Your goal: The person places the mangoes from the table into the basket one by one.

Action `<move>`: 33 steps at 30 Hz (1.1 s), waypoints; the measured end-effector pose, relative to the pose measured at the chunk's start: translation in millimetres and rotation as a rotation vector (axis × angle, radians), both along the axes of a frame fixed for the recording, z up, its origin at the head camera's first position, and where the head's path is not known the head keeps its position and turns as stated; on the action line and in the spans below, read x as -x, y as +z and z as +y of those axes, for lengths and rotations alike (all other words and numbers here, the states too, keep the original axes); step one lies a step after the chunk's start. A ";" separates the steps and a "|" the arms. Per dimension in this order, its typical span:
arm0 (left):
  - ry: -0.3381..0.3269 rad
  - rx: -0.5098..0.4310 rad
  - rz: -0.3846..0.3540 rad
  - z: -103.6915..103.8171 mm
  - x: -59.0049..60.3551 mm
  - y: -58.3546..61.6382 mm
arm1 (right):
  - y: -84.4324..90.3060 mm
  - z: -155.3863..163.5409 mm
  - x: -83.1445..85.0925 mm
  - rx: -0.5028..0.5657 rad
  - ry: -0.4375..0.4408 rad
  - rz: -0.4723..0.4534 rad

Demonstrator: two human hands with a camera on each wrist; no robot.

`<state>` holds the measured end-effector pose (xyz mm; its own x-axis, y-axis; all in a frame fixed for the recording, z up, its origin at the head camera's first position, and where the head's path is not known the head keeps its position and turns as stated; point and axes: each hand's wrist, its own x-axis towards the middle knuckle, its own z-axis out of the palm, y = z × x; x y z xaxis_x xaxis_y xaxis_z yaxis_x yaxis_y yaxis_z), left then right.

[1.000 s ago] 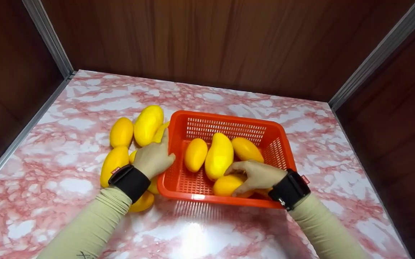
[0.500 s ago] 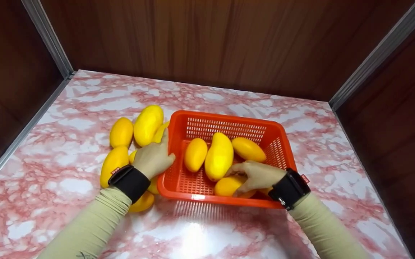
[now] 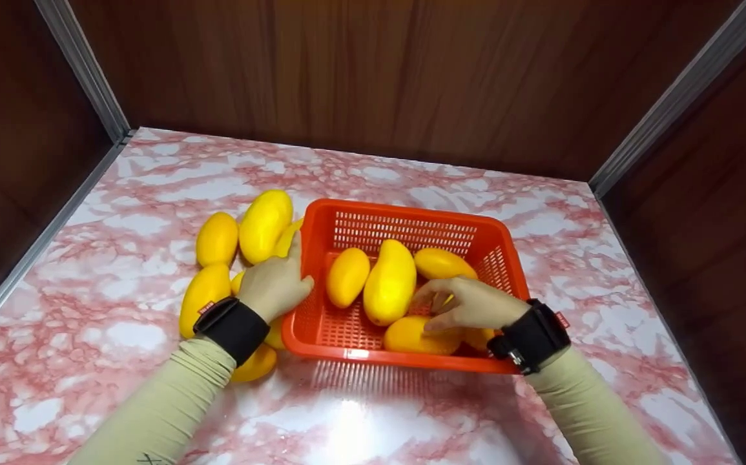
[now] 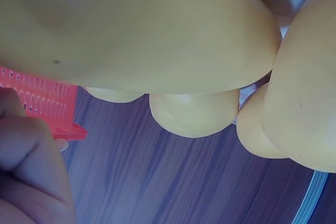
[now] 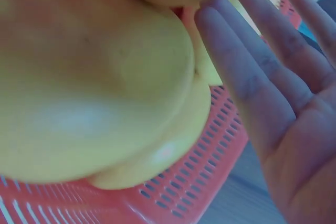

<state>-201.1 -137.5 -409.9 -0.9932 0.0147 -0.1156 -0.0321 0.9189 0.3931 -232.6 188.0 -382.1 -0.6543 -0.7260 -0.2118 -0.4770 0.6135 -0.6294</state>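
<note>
An orange plastic basket (image 3: 405, 210) stands on the marble table and holds several yellow mangoes. My left hand (image 3: 276, 284) grips the basket's left rim, thumb over the edge; the left wrist view shows curled fingers (image 4: 26, 150) beside the rim (image 4: 42, 100). My right hand (image 3: 460, 303) hovers with straight fingers (image 5: 247, 77) just above a mango (image 3: 419, 336) lying at the basket's front wall. That mango (image 5: 89, 77) fills the right wrist view, and the hand holds nothing.
Several more mangoes (image 3: 266, 223) lie on the table left of the basket, some under my left wrist (image 3: 255, 365). Dark wooden walls with metal corner strips (image 3: 82, 71) close the table on three sides. Bare marble (image 3: 347, 413) lies in front.
My right hand has let go of the front mango and lifted off it with fingers spread. The mango stays in the basket. The left hand has not moved.
</note>
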 end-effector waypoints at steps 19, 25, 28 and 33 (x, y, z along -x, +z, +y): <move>-0.003 -0.008 0.002 -0.4 -1.0 0.3 | 42.8 58.8 16.8 0.188 -0.504 0.229; -0.003 -0.004 0.010 -1.2 -1.3 1.1 | 35.3 83.7 26.6 0.194 -0.577 0.205; -0.005 -0.006 0.010 -1.3 -1.5 1.3 | 26.9 93.3 30.2 0.174 -0.603 0.195; -0.012 -0.008 0.010 -1.2 -2.6 1.7 | 13.6 101.7 31.3 0.145 -0.644 0.154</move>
<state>-198.5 -138.7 -408.2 -0.9941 0.0274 -0.1050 -0.0171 0.9159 0.4011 -263.8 289.7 -368.4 -0.9807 -0.1953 -0.0113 -0.1356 0.7200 -0.6806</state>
